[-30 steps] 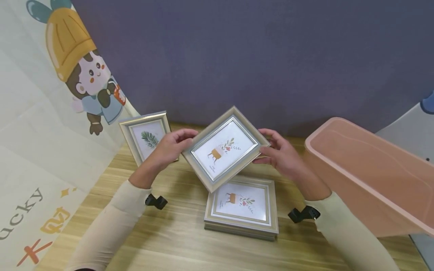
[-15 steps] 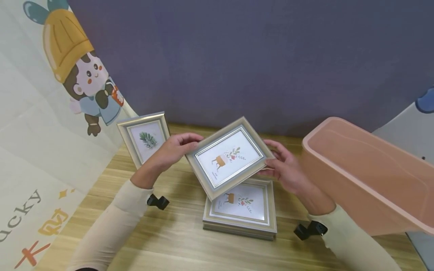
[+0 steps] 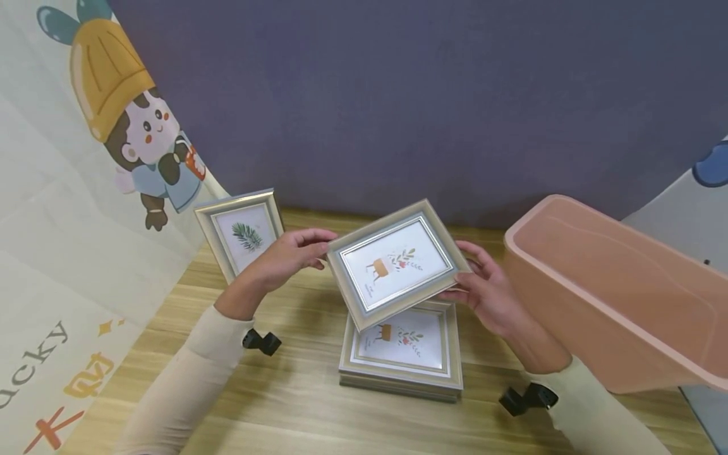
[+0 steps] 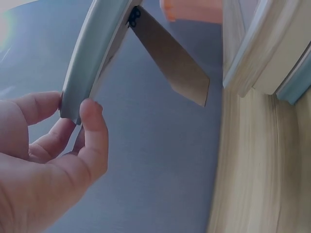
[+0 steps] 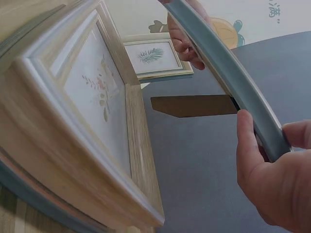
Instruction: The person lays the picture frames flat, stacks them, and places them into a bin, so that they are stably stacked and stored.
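Both hands hold up a picture frame (image 3: 348, 302) with a pale, silvery border and a drawing of an orange planter with flowers, tilted above the table. My left hand (image 3: 290, 258) pinches its left corner between thumb and fingers. At the right corner, my right hand (image 3: 489, 294) grips the edge, thumb on the front. A brown stand leg (image 4: 172, 60) juts out from its back in the left wrist view. Below lies a stack of similar frames (image 3: 400, 378), the top one partly covered by the held frame. Another frame (image 3: 218, 237) with a green leaf print stands upright behind my left forearm.
A pink plastic bin (image 3: 560, 316) stands to the right of the hands. Behind the wooden table (image 3: 273, 404) rises a dark blue-grey panel (image 3: 398, 107). A white sheet (image 3: 51, 265) with a cartoon figure and lettering borders the left side.
The held frame has moved right and slightly down, turning a little closer to level. My right hand has gone right and down with it. The stack and the leaf-print frame stay in place.
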Tool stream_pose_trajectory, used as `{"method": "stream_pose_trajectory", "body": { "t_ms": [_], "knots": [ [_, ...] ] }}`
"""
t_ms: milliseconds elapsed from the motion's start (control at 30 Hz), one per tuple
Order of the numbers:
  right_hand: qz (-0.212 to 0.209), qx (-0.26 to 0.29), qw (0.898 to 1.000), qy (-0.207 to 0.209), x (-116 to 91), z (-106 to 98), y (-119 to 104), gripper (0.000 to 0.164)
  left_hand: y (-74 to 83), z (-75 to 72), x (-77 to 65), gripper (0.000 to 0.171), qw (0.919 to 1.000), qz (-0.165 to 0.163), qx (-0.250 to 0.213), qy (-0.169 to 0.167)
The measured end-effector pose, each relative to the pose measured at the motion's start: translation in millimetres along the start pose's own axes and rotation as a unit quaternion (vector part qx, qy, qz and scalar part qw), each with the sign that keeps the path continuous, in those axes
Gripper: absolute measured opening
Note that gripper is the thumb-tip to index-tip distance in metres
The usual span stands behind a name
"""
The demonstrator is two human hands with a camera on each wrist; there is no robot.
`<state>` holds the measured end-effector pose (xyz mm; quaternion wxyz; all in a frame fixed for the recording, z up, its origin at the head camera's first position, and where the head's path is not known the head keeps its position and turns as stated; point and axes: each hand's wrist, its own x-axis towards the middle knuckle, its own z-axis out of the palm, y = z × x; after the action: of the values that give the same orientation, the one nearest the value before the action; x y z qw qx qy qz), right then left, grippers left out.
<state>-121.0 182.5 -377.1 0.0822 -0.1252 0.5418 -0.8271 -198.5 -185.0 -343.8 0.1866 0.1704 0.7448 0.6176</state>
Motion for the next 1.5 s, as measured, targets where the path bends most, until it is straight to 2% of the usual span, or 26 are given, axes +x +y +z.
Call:
{"method": "stream_pose_trajectory", "body": {
  "t_ms": [133,267,433,667,800,1033,1233,1500],
  "knots": [
    [0.006,0.0,1.0,-0.005,-4.2,-2.6,0.7,0.055,-1.2,1.8,1.4,0.037,0.999,-0.006,-0.044,-0.011],
    [0.014,-0.008,1.0,-0.016,-7.9,-4.8,2.1,0.05,-3.1,3.4,2.8,0.036,0.9983,-0.005,-0.059,-0.006],
    [0.018,-0.024,0.999,-0.037,-13.7,-8.9,3.6,0.033,-4.8,4.3,3.6,0.036,0.997,-0.002,-0.077,-0.002],
    [0.046,-0.054,0.997,-0.022,-23.4,-14.5,2.4,0.022,-4.0,7.1,5.1,0.037,0.9967,-0.002,-0.079,-0.016],
    [0.06,-0.064,0.996,-0.033,-28.0,-17.8,1.4,0.028,-3.0,10.8,6.0,0.037,0.9966,-0.008,-0.079,-0.024],
    [0.084,-0.079,0.991,-0.061,-36.8,-23.9,1.2,0.052,-5.2,15.9,7.9,0.037,0.9956,-0.023,-0.076,-0.05],
    [0.081,-0.066,0.992,-0.078,-40.4,-25.7,2.5,0.054,-3.1,18.7,7.8,0.037,0.9953,-0.038,-0.072,-0.052],
    [0.059,-0.088,0.992,-0.064,-42.9,-26.9,5.6,0.056,-2.2,21.5,10.0,0.037,0.9948,-0.042,-0.077,-0.051]
  ]
}}
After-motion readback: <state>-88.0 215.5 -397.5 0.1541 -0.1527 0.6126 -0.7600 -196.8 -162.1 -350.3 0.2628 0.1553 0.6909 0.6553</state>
